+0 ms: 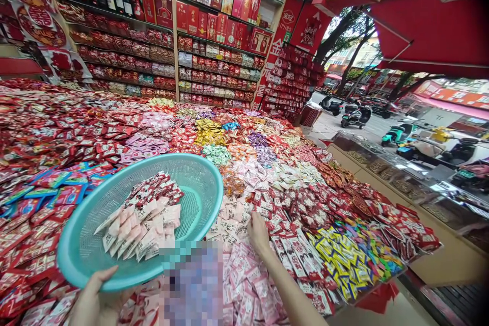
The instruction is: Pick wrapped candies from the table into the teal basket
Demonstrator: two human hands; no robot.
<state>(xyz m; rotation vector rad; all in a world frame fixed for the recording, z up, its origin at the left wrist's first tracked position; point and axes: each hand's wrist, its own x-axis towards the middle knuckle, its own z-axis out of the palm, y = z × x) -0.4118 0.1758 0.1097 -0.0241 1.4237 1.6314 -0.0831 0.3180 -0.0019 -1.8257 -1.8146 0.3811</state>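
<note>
My left hand (94, 290) grips the near rim of a teal plastic sieve basket (206, 198), thumb over the edge and fingers underneath. Inside the basket lie pale pink candy packets (143, 229), with dark red and white packets (156, 188) behind them. To the right of the basket, my right hand (258, 232) is down on a heap of similar pale pink candy packets (229, 219). Its fingers are curled together, and their tips are partly hidden, so what they hold is unclear. Red and white packets (267, 204) lie just beyond that hand.
Wrapped candies in coloured heaps cover the wide display, including yellow packets (344, 260) at right and blue ones (57, 186) at left. Shelves (175, 35) with bottles and red boxes stand behind. A glass-topped case (397, 178) runs along the right, with parked scooters (399, 132) outside.
</note>
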